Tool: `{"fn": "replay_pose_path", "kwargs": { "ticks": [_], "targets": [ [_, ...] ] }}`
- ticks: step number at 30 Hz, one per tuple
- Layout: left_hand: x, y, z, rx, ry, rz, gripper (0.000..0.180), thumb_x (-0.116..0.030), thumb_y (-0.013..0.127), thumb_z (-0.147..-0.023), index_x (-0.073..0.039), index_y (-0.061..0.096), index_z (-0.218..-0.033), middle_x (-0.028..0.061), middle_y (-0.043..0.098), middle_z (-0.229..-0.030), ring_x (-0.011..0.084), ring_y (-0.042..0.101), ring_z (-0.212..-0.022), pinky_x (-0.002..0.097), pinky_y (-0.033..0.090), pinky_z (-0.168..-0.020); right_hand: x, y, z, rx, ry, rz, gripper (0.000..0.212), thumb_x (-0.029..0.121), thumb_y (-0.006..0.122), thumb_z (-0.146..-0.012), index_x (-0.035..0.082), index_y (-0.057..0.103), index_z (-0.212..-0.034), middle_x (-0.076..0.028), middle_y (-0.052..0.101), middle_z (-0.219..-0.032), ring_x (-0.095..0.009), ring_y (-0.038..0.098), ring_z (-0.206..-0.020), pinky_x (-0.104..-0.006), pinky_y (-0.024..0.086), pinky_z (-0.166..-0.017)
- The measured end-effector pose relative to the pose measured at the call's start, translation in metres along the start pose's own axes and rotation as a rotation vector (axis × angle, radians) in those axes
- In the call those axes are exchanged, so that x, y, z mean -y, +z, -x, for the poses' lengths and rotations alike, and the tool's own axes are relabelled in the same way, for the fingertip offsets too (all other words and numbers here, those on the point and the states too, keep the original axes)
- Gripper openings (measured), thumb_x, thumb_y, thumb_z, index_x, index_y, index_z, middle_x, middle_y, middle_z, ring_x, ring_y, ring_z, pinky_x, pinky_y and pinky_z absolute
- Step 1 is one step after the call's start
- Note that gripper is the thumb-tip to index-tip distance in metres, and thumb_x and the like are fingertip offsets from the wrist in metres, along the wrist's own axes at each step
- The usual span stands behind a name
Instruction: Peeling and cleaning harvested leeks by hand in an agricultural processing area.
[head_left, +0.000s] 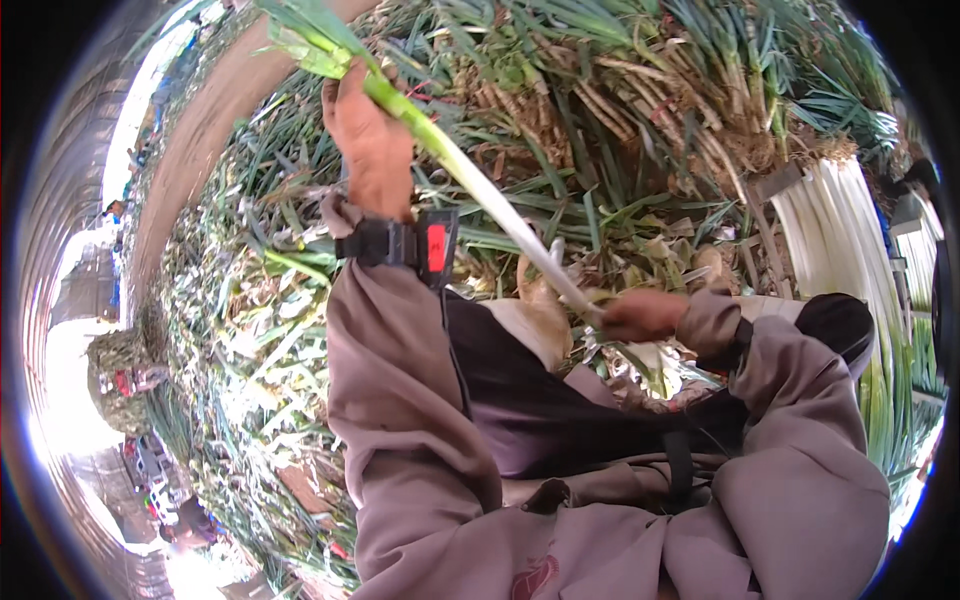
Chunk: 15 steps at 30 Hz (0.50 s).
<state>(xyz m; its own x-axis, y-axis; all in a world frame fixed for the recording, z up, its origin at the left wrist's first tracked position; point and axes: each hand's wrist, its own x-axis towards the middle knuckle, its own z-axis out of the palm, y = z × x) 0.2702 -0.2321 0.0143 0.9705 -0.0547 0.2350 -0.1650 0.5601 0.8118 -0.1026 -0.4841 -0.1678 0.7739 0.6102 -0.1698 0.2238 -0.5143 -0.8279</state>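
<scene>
A long green onion [470, 178] slants across the view, with its green leaves at the upper left and its white end at the lower right. My left hand [372, 140] is closed around it just below the leaves. Close to the white end, my right hand [645, 315] is closed with its fingers against the stalk; the sleeve and the angle hide part of that grip. Peeled leaves and skins [640, 262] lie beneath the stalk and between my legs. A dark strap with a red-marked device [436, 248] circles my left wrist.
Unpeeled green onions with soil on their roots [610, 100] are heaped ahead. Cleaned white stalks [840, 220] are stacked upright at the right. Discarded leaves [250, 340] cover the ground at the left, beside a bare earth strip [190, 150]. Other people [190, 525] are far off at the left.
</scene>
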Motion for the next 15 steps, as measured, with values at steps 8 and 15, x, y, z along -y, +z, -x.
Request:
{"fn": "replay_pose_path", "kwargs": {
  "ticks": [8, 15],
  "targets": [
    [0.025, 0.071, 0.047, 0.241, -0.18, 0.054, 0.03, -0.012, 0.075, -0.112, -0.001, 0.069, -0.14, 0.0157, 0.077, -0.131, 0.029, 0.074, -0.117, 0.047, 0.063, -0.095, 0.093, -0.178, -0.113, -1.053, -0.307, 0.3, 0.038, 0.02, 0.092, -0.101, 0.003, 0.076, -0.131, -0.016, 0.079, -0.114, -0.033, 0.081, -0.104, -0.045, 0.064, -0.089],
    [0.037, 0.071, 0.069, 0.265, -0.358, 0.211, 0.033, 0.003, 0.084, -0.107, -0.005, 0.068, -0.135, 0.0119, 0.076, -0.124, 0.0302, 0.076, -0.119, 0.0578, 0.07, -0.103, 0.082, -0.183, -0.098, -0.946, -0.137, 0.199, 0.032, 0.02, 0.093, -0.099, 0.005, 0.077, -0.121, -0.013, 0.079, -0.107, -0.035, 0.079, -0.099, -0.0451, 0.064, -0.088]
  ]
}}
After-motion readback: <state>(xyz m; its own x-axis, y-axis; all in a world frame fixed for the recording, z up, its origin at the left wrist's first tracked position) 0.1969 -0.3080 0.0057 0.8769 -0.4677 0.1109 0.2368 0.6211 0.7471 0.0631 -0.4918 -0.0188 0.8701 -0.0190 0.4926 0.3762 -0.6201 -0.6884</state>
